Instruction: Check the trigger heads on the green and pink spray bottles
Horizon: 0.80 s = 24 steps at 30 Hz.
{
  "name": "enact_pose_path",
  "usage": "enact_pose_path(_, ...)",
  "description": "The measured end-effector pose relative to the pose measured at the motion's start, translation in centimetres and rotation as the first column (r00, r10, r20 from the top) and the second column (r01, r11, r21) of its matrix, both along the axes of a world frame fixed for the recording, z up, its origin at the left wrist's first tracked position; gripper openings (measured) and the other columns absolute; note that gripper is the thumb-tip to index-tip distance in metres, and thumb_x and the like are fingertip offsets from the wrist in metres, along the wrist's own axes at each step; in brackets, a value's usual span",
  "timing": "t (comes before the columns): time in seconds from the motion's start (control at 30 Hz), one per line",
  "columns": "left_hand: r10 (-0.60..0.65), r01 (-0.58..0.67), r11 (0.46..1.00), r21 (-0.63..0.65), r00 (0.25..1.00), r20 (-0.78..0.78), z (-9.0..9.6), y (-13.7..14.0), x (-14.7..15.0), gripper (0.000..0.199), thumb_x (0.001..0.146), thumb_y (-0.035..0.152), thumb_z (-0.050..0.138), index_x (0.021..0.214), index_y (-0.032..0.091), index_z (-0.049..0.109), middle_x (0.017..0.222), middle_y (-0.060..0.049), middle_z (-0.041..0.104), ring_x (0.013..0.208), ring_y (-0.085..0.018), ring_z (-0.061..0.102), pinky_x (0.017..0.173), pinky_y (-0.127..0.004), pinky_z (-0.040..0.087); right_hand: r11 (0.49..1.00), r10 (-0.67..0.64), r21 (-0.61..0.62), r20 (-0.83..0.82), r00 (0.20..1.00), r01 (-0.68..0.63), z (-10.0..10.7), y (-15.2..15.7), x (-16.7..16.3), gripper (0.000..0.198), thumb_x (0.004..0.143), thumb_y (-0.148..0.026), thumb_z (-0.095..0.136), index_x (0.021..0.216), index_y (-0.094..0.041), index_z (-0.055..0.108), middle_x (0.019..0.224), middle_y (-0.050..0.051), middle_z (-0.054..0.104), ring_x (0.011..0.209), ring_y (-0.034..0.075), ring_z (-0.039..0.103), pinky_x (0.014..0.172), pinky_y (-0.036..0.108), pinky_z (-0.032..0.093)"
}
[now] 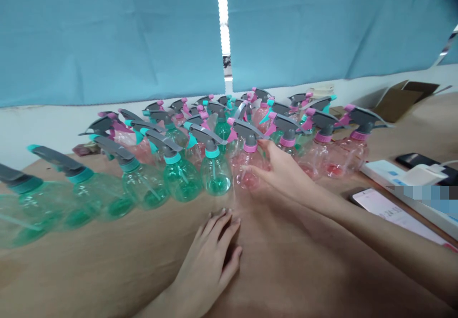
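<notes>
Blue cloth point(171, 36) spans the background, the brown surface point(118, 270) stretches out below it, and our eye goes to one pink spray bottle point(246, 157), upright in the front row, midway between the surface's left and right sides! Right hand point(277, 165) is on it: a narrow, part-closed grip, thumb across the clear body, fingers up by the pink collar. Step in hand, by the look of it: gripping and placing this bottle in line. What the next move calls for, I'd judge, is a gentle release, with neighbours so close. Left hand point(211, 246) lies palm down on the surface, fingers loosely spread, holding nothing. Just left, a green spray bottle point(215, 172), with more green ones running towards the surface's left edge; pink bottles point(347, 158) line up to the right. Farther out, towards the right edge, a smartphone point(397, 213) lies screen up!
</notes>
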<state>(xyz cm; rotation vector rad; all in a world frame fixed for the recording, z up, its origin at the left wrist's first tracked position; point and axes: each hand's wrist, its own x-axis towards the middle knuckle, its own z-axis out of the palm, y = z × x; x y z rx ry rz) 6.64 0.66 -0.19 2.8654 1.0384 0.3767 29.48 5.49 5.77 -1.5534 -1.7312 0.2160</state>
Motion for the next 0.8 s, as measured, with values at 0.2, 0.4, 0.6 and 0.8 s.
enact_pose_path(0.2, -0.008, 0.008, 1.000, 0.008, 1.000, 0.002, 0.0, 0.0, -0.1, 0.038, 0.094, 0.026, 0.046, 0.131, 0.018, 0.047, 0.136, -0.012, 0.049, 0.126, -0.029, 0.044, 0.100, -0.051, 0.040, 0.996, -0.066, 0.046, -0.162, 0.985, 0.074, 1.5, -3.1, 3.4, 0.024, 0.082, -0.037, 0.060, 0.098, -0.019, 0.063, 0.094, 0.007, 0.070, 0.081, 0.021, 0.067, 0.070, 0.035, 0.054)
enact_pose_path(0.4, -0.023, 0.024, 1.000, -0.006, 0.998, 0.059, 0.2, 0.1, -0.2, 0.035, 0.094, 0.024, 0.046, 0.129, 0.022, 0.046, 0.132, -0.009, 0.051, 0.122, -0.027, 0.047, 0.100, -0.048, 0.040, 0.942, -0.335, 0.024, 0.045, 0.941, 0.334, 1.8, -3.2, 6.6, 0.037, 0.080, -0.047, 0.060, 0.100, -0.017, 0.064, 0.098, 0.009, 0.071, 0.086, 0.027, 0.066, 0.074, 0.040, 0.049)
enact_pose_path(0.6, -0.034, 0.041, 0.998, -0.047, 0.990, 0.140, 0.6, 0.0, 0.1, 0.032, 0.095, 0.020, 0.044, 0.126, 0.024, 0.045, 0.131, -0.008, 0.051, 0.120, -0.025, 0.048, 0.102, -0.047, 0.037, 0.945, -0.316, -0.042, 0.141, 0.938, 0.325, 0.2, -1.0, 6.4, 0.058, 0.078, -0.055, 0.055, 0.115, -0.010, 0.057, 0.105, 0.017, 0.068, 0.096, 0.035, 0.064, 0.075, 0.043, 0.047)
enact_pose_path(0.8, -0.028, 0.080, 0.979, -0.189, 0.964, 0.264, 1.6, -0.8, 1.3, 0.028, 0.096, 0.019, 0.042, 0.122, 0.028, 0.048, 0.124, -0.004, 0.053, 0.114, -0.022, 0.052, 0.097, -0.039, 0.043, 0.951, -0.300, -0.038, 0.129, 0.945, 0.307, -0.3, 0.8, 5.4, 0.054, 0.078, -0.057, 0.054, 0.107, -0.012, 0.057, 0.097, 0.016, 0.068, 0.088, 0.033, 0.065, 0.065, 0.037, 0.044)
